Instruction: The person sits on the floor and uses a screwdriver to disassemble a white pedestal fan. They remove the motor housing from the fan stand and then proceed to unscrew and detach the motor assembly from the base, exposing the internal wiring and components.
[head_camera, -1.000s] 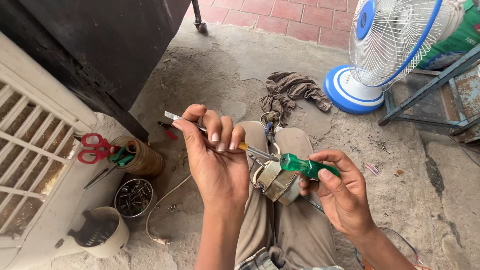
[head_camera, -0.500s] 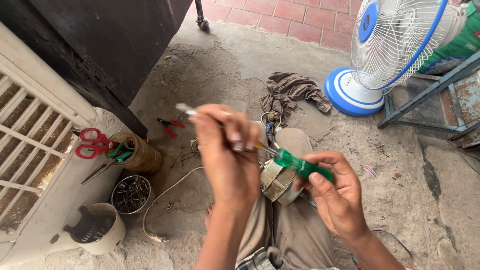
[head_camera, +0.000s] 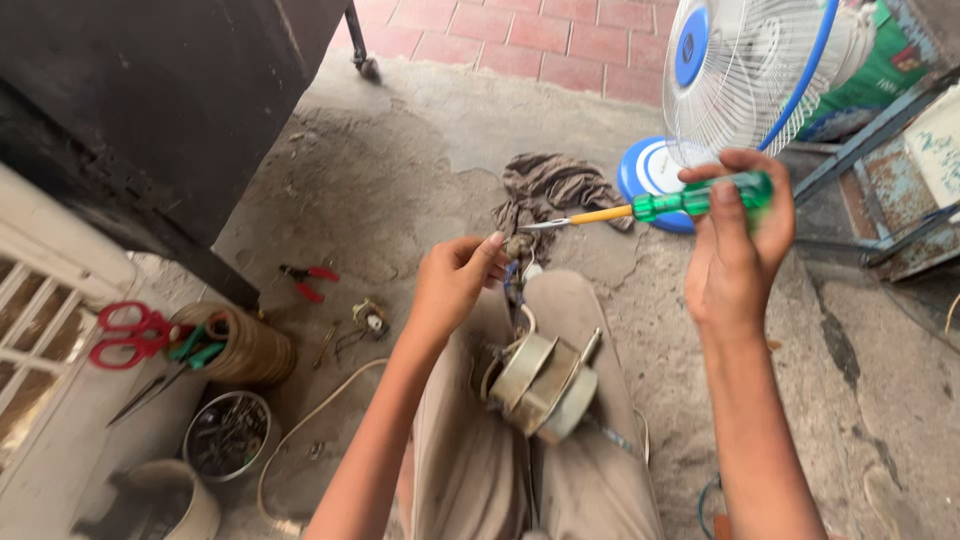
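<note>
Motor (head_camera: 543, 383) from a small fan rests on the person's lap, between the knees, casing tilted, wires running up from it. Left hand (head_camera: 452, 285) is closed narrow, fingertips pinching the wire ends (head_camera: 518, 252) just above the motor. Right hand (head_camera: 735, 255) is raised and clamped around a green-handled screwdriver (head_camera: 660, 207), yellow shank and tip aimed left toward the pinched wires, tip near them, not clearly touching. Progress, as a judgement: motor is out of any housing and the wiring is being worked on; wire ends look loose, nothing reassembled, so plenty is left. Around: brown rag (head_camera: 552, 187) on the concrete ahead of the knees, white and blue table fan (head_camera: 742, 75) behind it, red-handled pliers (head_camera: 308, 280) and a small metal part (head_camera: 370, 319) to the left, red scissors (head_camera: 128, 333) lying over a tape roll (head_camera: 245, 348), tin of screws (head_camera: 227, 437), loose cord (head_camera: 300, 430) along the floor. Nothing blocks the hands; the rag and fan base sit well apart from the work.
</note>
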